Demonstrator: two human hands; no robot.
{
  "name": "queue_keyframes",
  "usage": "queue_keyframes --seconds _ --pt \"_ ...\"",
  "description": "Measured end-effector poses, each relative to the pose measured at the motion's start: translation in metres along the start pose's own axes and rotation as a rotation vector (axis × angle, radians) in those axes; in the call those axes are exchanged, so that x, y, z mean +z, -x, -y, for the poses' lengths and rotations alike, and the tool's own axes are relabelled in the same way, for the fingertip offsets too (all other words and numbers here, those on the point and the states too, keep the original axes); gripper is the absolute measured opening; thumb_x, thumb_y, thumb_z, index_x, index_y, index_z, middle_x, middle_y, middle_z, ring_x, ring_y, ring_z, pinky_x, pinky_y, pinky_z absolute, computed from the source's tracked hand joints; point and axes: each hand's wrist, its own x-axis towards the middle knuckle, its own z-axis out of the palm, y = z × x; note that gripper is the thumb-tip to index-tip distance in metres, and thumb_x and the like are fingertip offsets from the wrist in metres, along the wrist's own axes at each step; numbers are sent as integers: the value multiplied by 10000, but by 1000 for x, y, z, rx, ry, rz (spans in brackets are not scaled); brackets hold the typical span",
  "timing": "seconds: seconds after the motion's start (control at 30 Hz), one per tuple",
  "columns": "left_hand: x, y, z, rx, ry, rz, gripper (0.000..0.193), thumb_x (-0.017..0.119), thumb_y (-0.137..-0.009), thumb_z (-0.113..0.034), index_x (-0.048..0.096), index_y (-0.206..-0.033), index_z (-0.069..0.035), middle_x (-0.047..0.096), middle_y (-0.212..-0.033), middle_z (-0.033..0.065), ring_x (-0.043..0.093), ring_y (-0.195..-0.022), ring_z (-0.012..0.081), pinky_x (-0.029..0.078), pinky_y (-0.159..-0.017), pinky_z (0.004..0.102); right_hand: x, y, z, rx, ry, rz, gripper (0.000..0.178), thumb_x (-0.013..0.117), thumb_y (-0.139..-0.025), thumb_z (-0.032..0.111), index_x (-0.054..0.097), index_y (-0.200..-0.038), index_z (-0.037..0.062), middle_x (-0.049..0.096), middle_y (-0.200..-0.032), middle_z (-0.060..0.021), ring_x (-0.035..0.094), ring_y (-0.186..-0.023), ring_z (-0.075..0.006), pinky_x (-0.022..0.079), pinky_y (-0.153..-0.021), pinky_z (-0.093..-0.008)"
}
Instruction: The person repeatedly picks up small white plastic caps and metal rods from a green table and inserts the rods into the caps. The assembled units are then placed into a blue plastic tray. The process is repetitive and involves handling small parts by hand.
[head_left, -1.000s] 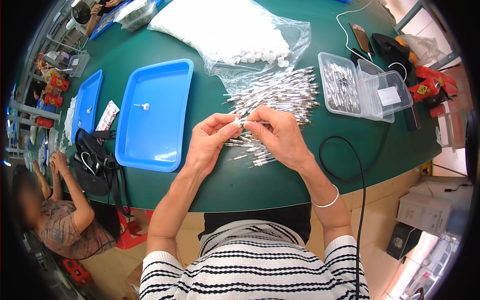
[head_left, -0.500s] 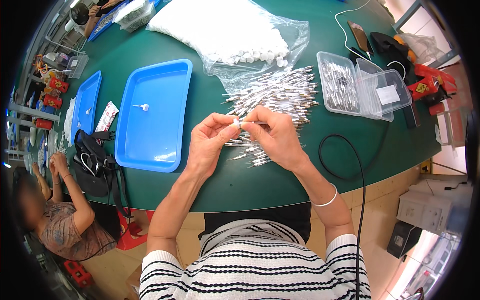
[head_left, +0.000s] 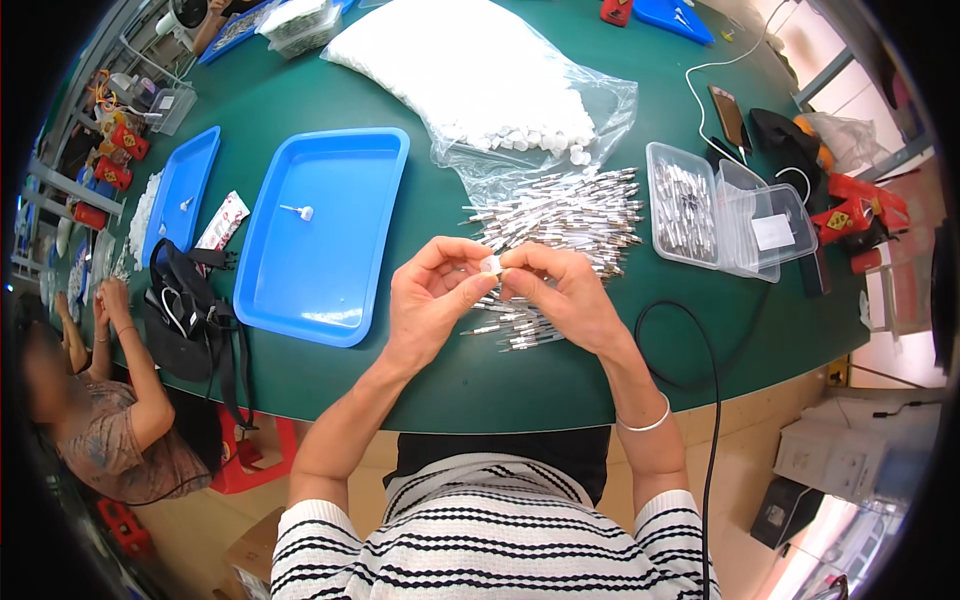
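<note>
At the near middle of the table, my left hand (head_left: 428,300) and my right hand (head_left: 562,298) meet, fingertips pinched together. Between them is a small white plastic cap (head_left: 490,265), held by the left thumb and forefinger. The right thumb and forefinger press at its other side; whether they also hold a thin rod is hidden. Just beyond and under my right hand spreads a pile of thin white-and-metal rods (head_left: 590,215). Left of my hands, a blue tray (head_left: 310,280) carries one white-capped piece with a thin stem (head_left: 300,211).
A clear bag of white caps (head_left: 470,80) lies at the back. On the right are a clear box of rods (head_left: 684,205), its lid (head_left: 775,230), a phone (head_left: 730,118) and a black cable (head_left: 716,400). A black bag (head_left: 185,310) and a seated person (head_left: 110,430) are on the left.
The view has shifted a little. My fingers have turned about the cap, and the thin rod that showed at my right fingertips is hidden now. The tray's piece has stayed put.
</note>
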Motion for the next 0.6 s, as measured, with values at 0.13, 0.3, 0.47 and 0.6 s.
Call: queue_keyframes --seconds 0.13,0.3,0.47,0.6 --pt "-1 1 -4 23 34 49 237 659 -846 32 587 -1071 48 614 -1000 79 610 -897 112 512 -802 239 7 1 -1 21 -174 20 100 574 -913 64 618 -942 -22 613 -762 -46 583 -716 -88 467 -657 -238" --pt "-4 1 -3 185 -116 104 200 668 -833 32 629 -1029 37 573 -993 90 579 -916 134 493 -810 260 8 3 -5 -25 -316 71 130 563 -944 97 608 -965 -24 603 -783 -23 577 -736 -73 464 -670 -219" --pt "-1 4 -5 220 -114 102 191 684 -825 14 651 -1013 18 548 -996 98 555 -907 151 479 -806 282 9 4 -13 -37 -403 124 158 576 -948 127 614 -972 -24 606 -813 -24 576 -732 -74 467 -671 -216" --pt "0 4 -3 245 -120 80 195 680 -827 16 656 -1020 15 546 -1000 94 557 -907 152 482 -805 284 11 4 -16 -36 -420 109 164 582 -944 122 618 -996 -30 616 -846 -38 597 -753 -89 487 -689 -226"
